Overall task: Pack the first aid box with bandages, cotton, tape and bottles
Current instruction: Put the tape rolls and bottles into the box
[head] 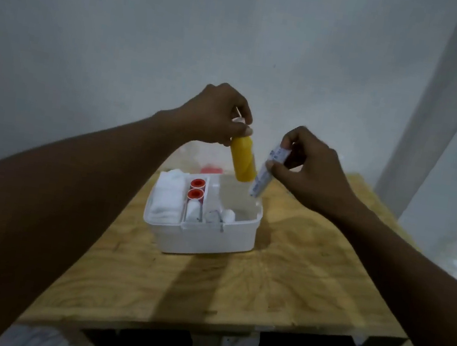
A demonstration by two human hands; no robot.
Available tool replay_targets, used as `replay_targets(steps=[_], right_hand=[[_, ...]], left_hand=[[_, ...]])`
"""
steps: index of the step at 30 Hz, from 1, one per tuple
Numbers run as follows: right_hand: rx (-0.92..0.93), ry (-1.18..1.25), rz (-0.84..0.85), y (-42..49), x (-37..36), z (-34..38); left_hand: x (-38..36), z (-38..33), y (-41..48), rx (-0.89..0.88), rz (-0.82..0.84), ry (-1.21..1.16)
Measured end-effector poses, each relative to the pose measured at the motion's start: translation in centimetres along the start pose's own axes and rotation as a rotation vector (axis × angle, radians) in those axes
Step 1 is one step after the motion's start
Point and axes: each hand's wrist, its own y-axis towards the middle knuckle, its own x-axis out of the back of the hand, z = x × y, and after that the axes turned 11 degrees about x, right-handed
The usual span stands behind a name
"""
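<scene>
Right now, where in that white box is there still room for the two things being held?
The right compartment is mostly bare; only a cotton ball sits at its near end. The left holds gauze, and the middle slot is crowded with red-capped rolls.

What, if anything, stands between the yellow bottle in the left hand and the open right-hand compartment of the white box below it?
Nothing visible blocks it. The yellow bottle, held by the left hand, hangs just above the white box, whose right compartment is mostly bare. The right hand holds a white tube close beside the bottle, which may crowd the opening.
</scene>
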Motion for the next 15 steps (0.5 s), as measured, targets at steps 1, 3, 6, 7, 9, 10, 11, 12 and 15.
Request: replay_targets(steps=[1,3,6,7,9,10,11,12,15], right_hand=[[0.019,-0.001,0.052,-0.4,-0.8,0.3],[0.035,-0.006,0.174,-1.3,-2.1,0.4],[0.073,-0.041,0.313,-2.5,-3.5,0.2],[0.082,-0.05,0.344,-2.8,-3.8,0.1],[0.088,-0.055,0.392,-3.1,-4.2,0.1],[0.089,-0.053,0.403,-3.1,-4.3,0.1],[0.086,-0.051,0.412,-3.1,-4.3,0.2],[0.079,-0.049,0.425,-3.1,-4.3,0.3],[0.065,-0.051,0.484,-2.9,-4.3,0.4]], left_hand=[[-0.1,0.6,-0.5,0.005,0.018,0.012],[-0.6,1.5,-1.4,0.014,0.078,0.017],[-1.7,2.4,-2.6,0.036,0.188,0.03],[-2.2,2.7,-2.8,0.037,0.213,0.048],[-3.1,3.3,-3.2,0.03,0.239,0.098],[-3.4,3.5,-3.4,0.032,0.251,0.113],[-3.7,3.6,-3.4,0.035,0.264,0.123],[-4.0,3.7,-3.5,0.036,0.274,0.133],[-4.8,3.9,-3.7,0.039,0.285,0.175]])
